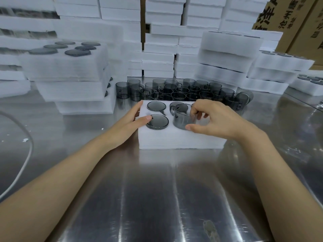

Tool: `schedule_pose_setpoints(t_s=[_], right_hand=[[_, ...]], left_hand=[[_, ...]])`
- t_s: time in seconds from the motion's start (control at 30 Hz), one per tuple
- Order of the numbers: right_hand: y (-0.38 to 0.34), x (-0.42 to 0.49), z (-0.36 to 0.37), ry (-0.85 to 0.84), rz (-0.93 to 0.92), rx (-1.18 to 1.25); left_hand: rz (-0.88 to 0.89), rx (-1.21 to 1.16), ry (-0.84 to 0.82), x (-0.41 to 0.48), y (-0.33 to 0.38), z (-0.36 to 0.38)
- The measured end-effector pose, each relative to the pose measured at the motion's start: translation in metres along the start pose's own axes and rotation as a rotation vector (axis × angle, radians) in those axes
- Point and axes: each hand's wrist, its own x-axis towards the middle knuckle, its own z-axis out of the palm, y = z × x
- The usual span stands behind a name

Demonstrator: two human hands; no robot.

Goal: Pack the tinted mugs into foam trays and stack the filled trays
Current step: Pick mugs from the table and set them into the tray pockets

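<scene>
Cardboard cartons [295, 23] carry Chinese print: "沧州" is legible, the rest cut off. On the steel table [157, 189], the right hand [218, 119] pinches a tinted mug [182, 119] between thumb and fingertips, part-sunk in the foam tray [174, 140]; pockets beneath its palm are hidden. The left hand [132, 117] lies flat, fingers straight, thumb touching a seated mug [158, 121]

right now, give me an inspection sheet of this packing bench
surface: steel table, shiny and streaked.
job's things: foam tray with two seated mugs at its left; held mug partly in a pocket; loose mugs crowded behind the tray.
clutter: foam crumbs at the left.
hands: left hand rests flat on the tray's left end; right hand pinches the held mug.
cables: white cable curving across the table's far left.
surroundings: filled tray stacks at left and right, foam stacks behind, cardboard boxes at top right.
</scene>
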Motion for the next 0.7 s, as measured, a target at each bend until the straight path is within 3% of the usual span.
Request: schedule_pose_setpoints(t_s=[0.17, 0.3, 0.7], right_hand=[[-0.001, 0.0, 0.004, -0.029, -0.03, 0.385], [-0.008, 0.003, 0.013, -0.154, -0.091, 0.221], [-0.017, -0.001, 0.016, -0.42, 0.012, -0.185]], left_hand=[[-0.005, 0.0, 0.008, 0.002, -0.001, 0.0], [-0.002, 0.002, 0.006, 0.002, -0.002, -0.001], [0.007, 0.009, 0.021, 0.001, -0.002, 0.002]])
